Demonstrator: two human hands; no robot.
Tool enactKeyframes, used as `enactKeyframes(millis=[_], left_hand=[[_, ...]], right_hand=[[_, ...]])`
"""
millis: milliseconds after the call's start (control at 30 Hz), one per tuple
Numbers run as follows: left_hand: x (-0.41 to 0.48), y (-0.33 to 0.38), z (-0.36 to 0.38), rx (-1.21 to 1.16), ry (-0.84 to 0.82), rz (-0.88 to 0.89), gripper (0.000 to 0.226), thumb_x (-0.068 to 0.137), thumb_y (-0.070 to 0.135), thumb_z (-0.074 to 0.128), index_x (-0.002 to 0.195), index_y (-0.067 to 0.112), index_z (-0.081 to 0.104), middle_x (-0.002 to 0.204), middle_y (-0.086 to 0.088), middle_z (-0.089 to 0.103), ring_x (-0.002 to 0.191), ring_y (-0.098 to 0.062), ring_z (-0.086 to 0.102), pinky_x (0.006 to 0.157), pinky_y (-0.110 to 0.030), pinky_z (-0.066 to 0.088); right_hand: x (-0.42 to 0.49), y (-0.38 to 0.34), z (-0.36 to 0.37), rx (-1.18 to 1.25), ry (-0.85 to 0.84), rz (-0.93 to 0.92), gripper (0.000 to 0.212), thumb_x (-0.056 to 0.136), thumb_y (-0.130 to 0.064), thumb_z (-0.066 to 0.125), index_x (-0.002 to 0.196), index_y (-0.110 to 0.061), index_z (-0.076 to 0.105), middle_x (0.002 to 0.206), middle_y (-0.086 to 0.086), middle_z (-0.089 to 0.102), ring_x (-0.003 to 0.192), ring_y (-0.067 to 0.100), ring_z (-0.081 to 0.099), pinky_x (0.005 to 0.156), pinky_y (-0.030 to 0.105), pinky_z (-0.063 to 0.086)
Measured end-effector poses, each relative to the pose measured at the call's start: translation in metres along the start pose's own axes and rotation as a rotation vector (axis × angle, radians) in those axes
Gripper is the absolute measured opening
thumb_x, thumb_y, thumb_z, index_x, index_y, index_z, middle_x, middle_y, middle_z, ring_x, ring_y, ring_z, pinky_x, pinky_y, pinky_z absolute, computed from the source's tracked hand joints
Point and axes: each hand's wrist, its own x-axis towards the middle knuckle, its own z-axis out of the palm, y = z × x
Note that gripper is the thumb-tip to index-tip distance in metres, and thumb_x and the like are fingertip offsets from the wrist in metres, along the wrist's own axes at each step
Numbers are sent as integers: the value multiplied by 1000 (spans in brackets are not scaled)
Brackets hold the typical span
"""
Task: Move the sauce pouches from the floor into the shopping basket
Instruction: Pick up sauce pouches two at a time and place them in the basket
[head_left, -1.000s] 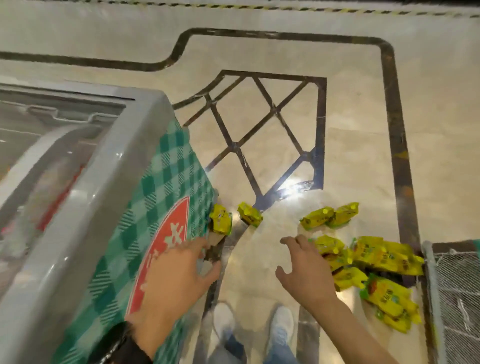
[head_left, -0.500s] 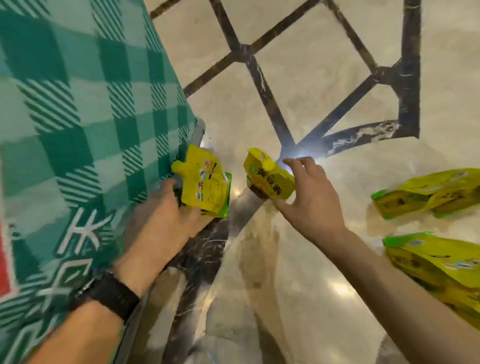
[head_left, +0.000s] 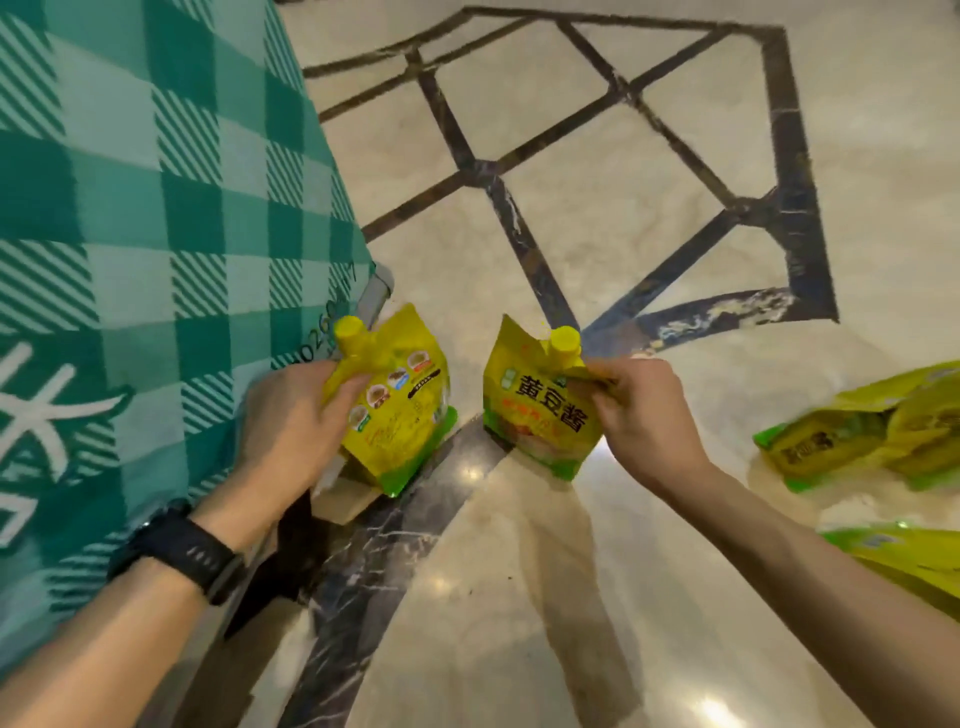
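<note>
Two yellow sauce pouches with yellow screw caps and green bottom edges are upright just above the marble floor. My left hand (head_left: 291, 421) grips the left pouch (head_left: 397, 410) by its upper left side, close to the green chequered cabinet. My right hand (head_left: 644, 415) pinches the top right corner of the right pouch (head_left: 535, 410), whose front shows large dark characters. More yellow pouches (head_left: 852, 431) lie flat on the floor at the right edge, and another (head_left: 904, 561) lies below them. The shopping basket is out of view.
A freezer cabinet with a green and white chequered side (head_left: 156, 260) fills the left of the view. The beige marble floor (head_left: 597, 571) has dark inlaid bands in a diamond pattern. A black watch sits on my left wrist (head_left: 187, 551).
The camera has dropped closer to the floor. Both hands reached the two pouches by the cabinet and closed on them; the pouches now stand upright in my fingers.
</note>
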Motion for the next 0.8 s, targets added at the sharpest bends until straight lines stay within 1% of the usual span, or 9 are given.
enactKeyframes(millis=[67,200,300,400,467,533,600,667,800], left_hand=[[-4,6,-2,-24,-4,60,49,95,41,61,59,10,53,48,-1,44,47,-22,42,49,-36,32],[-16,17,8,-117,-57,-51,45,98,25,63,58,7,52,49,-3,42,47,-20,36,48,-32,30],[-32,24,15,-137,-89,-145,44,100,21,59,57,15,48,51,3,48,50,-18,45,48,-30,29],[-40,17,8,-233,-225,-139,13,98,38,58,97,26,60,88,0,67,83,-22,64,67,-34,46],[-37,10,-7,-467,-358,-185,32,94,48,55,125,49,49,113,1,67,100,-18,68,82,-43,57],[-34,5,-21,-619,-429,-106,39,100,27,50,135,44,46,117,1,65,103,-15,70,76,-39,63],[-27,1,-27,-518,-378,165,51,100,-7,45,139,24,49,128,8,57,123,2,56,94,-18,53],[-16,-1,-23,-251,-368,410,48,92,-3,59,135,18,58,144,3,45,133,9,40,105,-7,35],[2,8,-21,94,-383,534,29,68,10,89,94,21,81,153,-9,42,138,-32,38,112,-45,34]], right_hand=[[-18,10,-12,27,3,34,28,82,-4,56,93,-16,79,68,8,67,63,30,57,62,42,51],[-48,24,-25,56,-29,78,28,80,-13,52,89,-17,78,66,3,66,62,24,57,60,38,50],[-50,22,-24,72,-74,114,19,84,-11,65,90,-22,79,75,-4,73,70,17,65,66,36,53],[-51,17,-18,89,-175,127,12,85,-19,71,93,-24,79,85,-7,75,79,8,68,73,35,56],[-56,15,-15,135,-175,130,12,87,-18,71,93,-25,78,86,-8,75,82,9,70,73,35,56],[-58,15,-16,159,-146,124,13,89,-16,69,88,-25,78,76,-6,73,75,14,68,66,39,54],[-59,17,-17,123,-137,85,13,91,-15,68,87,-21,78,68,1,68,66,22,61,61,44,51],[-60,19,-19,89,-143,50,14,92,-14,67,92,-20,79,70,2,71,68,23,64,61,44,51],[-62,20,-26,75,-144,35,21,91,-9,66,101,-22,79,82,0,76,77,18,69,66,39,52]])
